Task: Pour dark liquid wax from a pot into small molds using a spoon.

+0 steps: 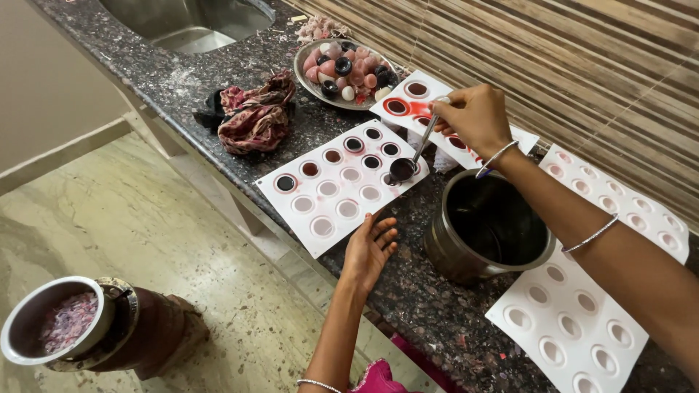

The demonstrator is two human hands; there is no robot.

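Note:
My right hand (475, 115) grips a metal spoon (412, 159) whose bowl, full of dark liquid, hovers over the right edge of a white mould tray (291, 196) with round cavities. Several cavities hold dark or reddish fill; the others look pale. My left hand (370, 247) rests flat on the dark granite counter (408, 291), fingers spread, touching the tray's near corner. A dark metal pot (486, 229) with dark liquid stands just right of the tray, under my right forearm.
More white mould trays lie at the near right (568, 327), far right (633, 207) and behind (408, 102). A metal plate (348, 69) of round pink, white and dark pieces, a crumpled cloth (255, 116) and a sink (189, 22) sit farther along. A metal vessel (65, 324) stands on the floor.

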